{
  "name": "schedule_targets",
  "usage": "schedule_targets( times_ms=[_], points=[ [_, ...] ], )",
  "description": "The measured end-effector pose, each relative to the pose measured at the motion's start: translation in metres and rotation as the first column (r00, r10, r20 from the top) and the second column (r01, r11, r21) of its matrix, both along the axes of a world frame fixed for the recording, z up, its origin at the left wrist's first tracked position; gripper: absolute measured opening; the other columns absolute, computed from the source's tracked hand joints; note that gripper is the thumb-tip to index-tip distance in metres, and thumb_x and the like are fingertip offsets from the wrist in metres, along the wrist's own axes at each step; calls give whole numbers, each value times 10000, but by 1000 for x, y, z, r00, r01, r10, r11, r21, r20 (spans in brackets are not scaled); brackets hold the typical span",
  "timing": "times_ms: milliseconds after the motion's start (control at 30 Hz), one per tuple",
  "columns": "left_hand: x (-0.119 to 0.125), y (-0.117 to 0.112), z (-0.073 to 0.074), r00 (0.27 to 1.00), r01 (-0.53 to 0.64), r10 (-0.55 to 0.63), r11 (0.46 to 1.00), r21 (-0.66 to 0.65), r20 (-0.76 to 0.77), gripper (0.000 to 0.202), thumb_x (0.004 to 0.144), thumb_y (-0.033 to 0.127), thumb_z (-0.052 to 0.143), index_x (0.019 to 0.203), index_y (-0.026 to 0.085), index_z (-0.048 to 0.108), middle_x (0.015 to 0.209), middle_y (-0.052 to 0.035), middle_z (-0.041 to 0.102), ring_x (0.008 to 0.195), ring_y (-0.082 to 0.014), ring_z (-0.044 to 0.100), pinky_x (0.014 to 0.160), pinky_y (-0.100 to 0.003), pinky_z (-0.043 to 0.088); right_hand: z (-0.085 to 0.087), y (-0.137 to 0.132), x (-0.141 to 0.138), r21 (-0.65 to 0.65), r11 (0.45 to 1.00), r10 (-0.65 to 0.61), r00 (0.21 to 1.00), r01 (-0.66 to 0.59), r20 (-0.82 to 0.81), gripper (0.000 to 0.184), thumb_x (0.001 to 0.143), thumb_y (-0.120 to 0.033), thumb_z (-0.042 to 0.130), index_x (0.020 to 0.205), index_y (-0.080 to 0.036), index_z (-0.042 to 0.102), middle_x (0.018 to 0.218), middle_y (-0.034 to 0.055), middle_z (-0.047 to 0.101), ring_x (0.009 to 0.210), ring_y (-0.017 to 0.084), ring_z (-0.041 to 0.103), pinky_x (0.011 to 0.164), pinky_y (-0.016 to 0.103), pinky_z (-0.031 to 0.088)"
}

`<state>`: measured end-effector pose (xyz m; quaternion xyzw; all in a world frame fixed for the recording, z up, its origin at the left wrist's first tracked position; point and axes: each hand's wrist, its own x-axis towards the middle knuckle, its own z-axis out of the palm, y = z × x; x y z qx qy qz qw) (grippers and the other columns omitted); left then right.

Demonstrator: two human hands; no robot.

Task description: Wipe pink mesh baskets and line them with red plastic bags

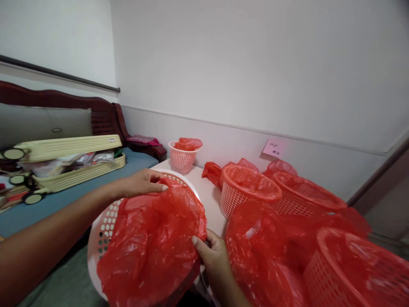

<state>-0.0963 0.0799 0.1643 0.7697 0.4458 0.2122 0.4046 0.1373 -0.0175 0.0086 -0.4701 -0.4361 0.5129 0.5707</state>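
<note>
A red plastic bag (153,238) lies spread inside a white perforated basket (94,251) in front of me, with its film crumpled and covering most of the opening. At the far rim my left hand (139,184) grips the bag's edge, thumb on the film. On the right side my right hand (213,252) pinches the edge of the same bag at the basket's rim. The basket's holes show along its left wall, where the bag does not cover it.
Red-lined baskets (236,202) and loose red bags (258,247) crowd the table (204,187) on the right. A smaller white basket (182,162) stands behind. An open yellow suitcase (76,179) lies on the bed (137,159) at left. A pink note (274,148) is on the wall.
</note>
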Motion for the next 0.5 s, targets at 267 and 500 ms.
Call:
schedule_targets(
  times_ms=[267,500],
  points=[
    [15,11,1,974,-225,228,958,180,5,368,738,524,539,790,173,634,691,-10,632,639,-165,573,582,-263,408,-17,-2,1,38,999,39,999,-38,-35,263,671,-416,724,717,-170,643,613,-8,597,536,113,480,512,215,399],
    [17,28,7,950,-231,301,857,460,-82,302,744,439,521,766,174,664,765,-25,639,762,-192,565,674,-297,367,-17,-7,2,46,999,-21,996,17,85,245,661,-405,717,655,-181,617,577,-22,537,534,115,457,490,210,378]
  ],
)
